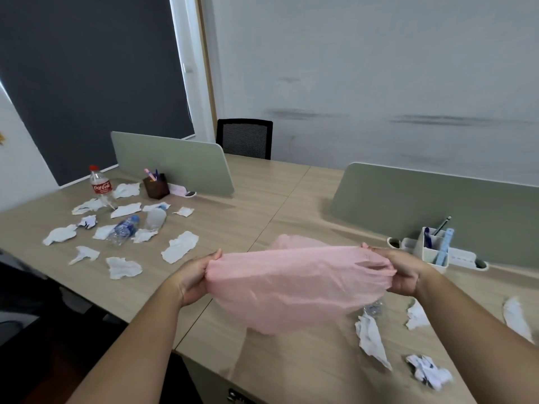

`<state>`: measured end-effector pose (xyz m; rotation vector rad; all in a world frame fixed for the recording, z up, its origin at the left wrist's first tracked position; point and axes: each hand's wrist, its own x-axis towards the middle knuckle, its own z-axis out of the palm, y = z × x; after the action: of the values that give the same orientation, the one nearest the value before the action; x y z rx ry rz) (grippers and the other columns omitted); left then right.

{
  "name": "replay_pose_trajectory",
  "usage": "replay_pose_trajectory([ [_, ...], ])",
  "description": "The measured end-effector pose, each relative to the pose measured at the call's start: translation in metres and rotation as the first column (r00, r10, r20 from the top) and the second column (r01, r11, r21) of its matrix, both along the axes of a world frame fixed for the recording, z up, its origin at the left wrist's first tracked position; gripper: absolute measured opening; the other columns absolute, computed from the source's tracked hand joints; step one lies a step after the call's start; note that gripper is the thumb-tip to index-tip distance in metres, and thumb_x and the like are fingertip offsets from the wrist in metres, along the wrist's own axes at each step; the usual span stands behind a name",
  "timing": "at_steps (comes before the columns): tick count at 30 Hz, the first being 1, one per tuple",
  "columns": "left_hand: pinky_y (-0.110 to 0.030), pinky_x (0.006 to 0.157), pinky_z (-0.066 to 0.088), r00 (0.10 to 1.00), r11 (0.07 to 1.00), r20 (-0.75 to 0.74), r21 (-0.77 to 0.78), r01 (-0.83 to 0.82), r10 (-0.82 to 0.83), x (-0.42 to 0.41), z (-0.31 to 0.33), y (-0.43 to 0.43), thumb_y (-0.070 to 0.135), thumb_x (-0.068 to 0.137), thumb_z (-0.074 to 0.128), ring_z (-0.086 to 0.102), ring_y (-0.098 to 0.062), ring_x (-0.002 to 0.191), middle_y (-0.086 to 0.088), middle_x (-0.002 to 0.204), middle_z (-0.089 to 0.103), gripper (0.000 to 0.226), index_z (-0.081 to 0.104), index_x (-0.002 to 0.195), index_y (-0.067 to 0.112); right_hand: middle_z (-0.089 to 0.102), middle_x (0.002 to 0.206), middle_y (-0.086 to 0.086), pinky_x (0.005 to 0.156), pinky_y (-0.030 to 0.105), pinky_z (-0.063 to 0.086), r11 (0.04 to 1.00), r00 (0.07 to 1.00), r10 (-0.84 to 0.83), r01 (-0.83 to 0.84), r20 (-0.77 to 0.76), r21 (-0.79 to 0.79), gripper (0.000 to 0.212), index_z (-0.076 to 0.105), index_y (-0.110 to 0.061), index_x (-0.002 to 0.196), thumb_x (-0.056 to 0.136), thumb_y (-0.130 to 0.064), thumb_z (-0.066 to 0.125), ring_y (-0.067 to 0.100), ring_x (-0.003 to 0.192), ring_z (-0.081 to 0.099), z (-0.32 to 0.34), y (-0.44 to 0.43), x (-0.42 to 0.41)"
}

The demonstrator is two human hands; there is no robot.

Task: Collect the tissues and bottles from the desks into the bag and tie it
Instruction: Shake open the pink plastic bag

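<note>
A thin pink plastic bag [294,284] is stretched between my two hands above the near desk. My left hand [194,277] grips its left edge and my right hand [404,272] grips its right edge. On the left desk lie several crumpled white tissues [179,250], an upright Coca-Cola bottle [100,185], a lying clear bottle with a blue label [124,228] and another lying clear bottle [156,218]. More tissues [370,336] lie on the near desk at the right, beside a crushed bottle [373,309] partly hidden by the bag.
Green desk dividers [175,161] [437,211] stand on the wooden desks [262,199]. A brown pen cup [156,185] sits by the left divider and a white organiser with pens [434,249] by the right one. A black chair [245,138] stands behind the desks.
</note>
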<state>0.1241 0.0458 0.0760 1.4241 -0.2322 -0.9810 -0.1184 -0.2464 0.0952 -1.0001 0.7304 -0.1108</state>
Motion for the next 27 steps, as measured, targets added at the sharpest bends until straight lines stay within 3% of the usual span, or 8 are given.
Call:
replay_pose_trajectory([
  [5, -0.023, 0.064, 0.041, 0.867, 0.952, 0.496, 0.286, -0.107, -0.051, -0.006, 0.011, -0.012, 0.031, 0.092, 0.058, 0.054, -0.01, 0.075, -0.001, 0.091, 0.06, 0.017, 0.056, 0.094, 0.014, 0.071, 0.069, 0.012, 0.053, 0.027, 0.058, 0.992, 0.997, 0.075, -0.078, -0.027, -0.101, 0.023, 0.063, -0.003, 0.087, 0.096, -0.02, 0.049, 0.02, 0.055, 0.069, 0.008, 0.002, 0.011],
  [9, -0.028, 0.072, 0.043, 0.419, 0.984, 0.904, -0.003, -0.179, 0.079, -0.057, 0.045, -0.065, 0.028, 0.076, 0.074, 0.052, -0.012, 0.075, 0.006, 0.079, 0.057, 0.021, 0.056, 0.085, 0.023, 0.071, 0.07, 0.01, 0.058, 0.027, 0.058, 0.944, 0.991, 0.134, -0.136, -0.028, -0.3, 0.021, 0.063, -0.003, 0.085, 0.092, -0.022, 0.056, 0.02, 0.057, 0.068, 0.029, 0.014, 0.035],
  [12, -0.029, 0.07, 0.044, 0.133, 0.987, 0.978, 0.159, 0.027, -0.161, -0.105, 0.05, -0.101, 0.042, 0.069, 0.073, 0.051, -0.01, 0.077, 0.013, 0.082, 0.052, 0.035, 0.053, 0.093, 0.026, 0.063, 0.085, 0.017, 0.068, 0.031, 0.046, 0.868, 0.976, 0.218, -0.191, 0.006, -0.458, 0.042, 0.066, -0.006, 0.092, 0.069, -0.039, 0.078, 0.023, 0.071, 0.056, 0.043, 0.026, 0.052],
  [14, -0.029, 0.076, 0.043, 0.031, 0.973, 0.974, 0.227, -0.048, -0.226, -0.116, 0.043, -0.115, 0.045, 0.073, 0.069, 0.052, -0.01, 0.089, 0.012, 0.095, 0.054, 0.04, 0.049, 0.102, 0.025, 0.063, 0.082, 0.011, 0.063, 0.028, 0.04, 0.812, 0.961, 0.276, -0.214, 0.034, -0.543, 0.031, 0.069, -0.008, 0.089, 0.073, -0.033, 0.077, 0.019, 0.07, 0.051, 0.049, 0.03, 0.053],
  [17, -0.032, 0.076, 0.042, 0.023, 0.958, 0.971, 0.24, -0.158, -0.239, -0.108, 0.035, -0.124, 0.021, 0.085, 0.056, 0.056, -0.02, 0.096, 0.003, 0.107, 0.057, 0.023, 0.049, 0.106, 0.02, 0.061, 0.075, 0.006, 0.061, 0.026, 0.042, 0.648, 0.965, 0.26, -0.193, -0.024, -0.737, 0.014, 0.065, 0.001, 0.088, 0.077, -0.005, 0.072, 0.014, 0.067, 0.053, 0.055, 0.027, 0.047],
  [21, -0.035, 0.072, 0.042, 0.054, 0.965, 0.977, 0.21, -0.156, -0.204, -0.092, 0.034, -0.128, 0.007, 0.081, 0.051, 0.057, -0.029, 0.088, -0.007, 0.1, 0.057, 0.015, 0.056, 0.095, 0.012, 0.058, 0.072, 0.0, 0.062, 0.028, 0.037, 0.116, 0.968, 0.015, -0.251, -0.251, -0.961, 0.028, 0.056, -0.021, 0.086, 0.068, -0.003, 0.066, 0.019, 0.068, 0.05, 0.052, 0.029, 0.03],
  [25, -0.032, 0.078, 0.04, 0.079, 0.979, 0.981, 0.183, -0.093, -0.176, -0.085, 0.045, -0.13, -0.001, 0.076, 0.052, 0.056, -0.029, 0.09, -0.01, 0.1, 0.059, 0.025, 0.06, 0.097, 0.009, 0.063, 0.107, 0.003, 0.073, 0.032, 0.042, -0.12, 0.897, -0.217, -0.417, -0.386, -0.901, 0.044, 0.053, -0.024, 0.112, 0.073, -0.005, 0.058, 0.028, 0.099, 0.059, 0.037, 0.029, 0.01],
  [27, -0.029, 0.076, 0.039, 0.089, 0.974, 0.98, 0.19, -0.122, -0.18, -0.075, 0.052, -0.125, -0.001, 0.077, 0.052, 0.057, -0.029, 0.09, -0.01, 0.101, 0.06, 0.029, 0.064, 0.101, 0.01, 0.059, 0.117, 0.002, 0.078, 0.032, 0.046, -0.059, 0.843, -0.294, -0.486, -0.45, -0.872, 0.045, 0.053, -0.025, 0.114, 0.074, -0.004, 0.058, 0.026, 0.105, 0.058, 0.025, 0.017, -0.001],
])
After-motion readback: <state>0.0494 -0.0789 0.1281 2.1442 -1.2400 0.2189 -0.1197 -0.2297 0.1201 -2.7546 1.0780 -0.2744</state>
